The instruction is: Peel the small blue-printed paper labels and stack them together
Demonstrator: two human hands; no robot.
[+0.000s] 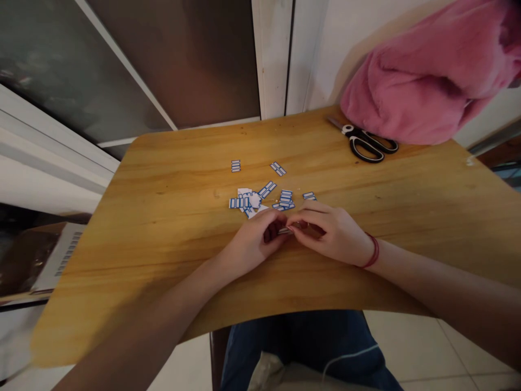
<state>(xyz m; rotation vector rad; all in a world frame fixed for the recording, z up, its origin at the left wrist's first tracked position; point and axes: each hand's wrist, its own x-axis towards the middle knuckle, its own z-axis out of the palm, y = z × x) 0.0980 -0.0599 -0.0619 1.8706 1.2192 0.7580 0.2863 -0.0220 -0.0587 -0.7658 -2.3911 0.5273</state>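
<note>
- Slip (284,231), thin and pale, sits between both hands, just above the near part of the wooden surface (163,239); print on it not readable.
- Left hand (258,239): fingers curled, thumb in, seems to grip the slip.
- Right hand (334,231): thumb and index finger pinched at the slip's other end; red band (373,253) on the wrist.
- Mixed heap (246,202) of blue-edged labels and white bits lies just beyond the left hand.
- Small stack (285,199) of labels right of the heap; angled label (267,189) between them.
- Apart: upper-left label (235,166), tilted label (278,168), and right label (309,195) near the right hand.
- Progress, judged: labels already in small separate pieces; slip in hand looks unfinished. Handled vs waiting pieces: cannot tell.
- Scissors (366,145) lie untouched, far right, beside pink plush item (407,81).
</note>
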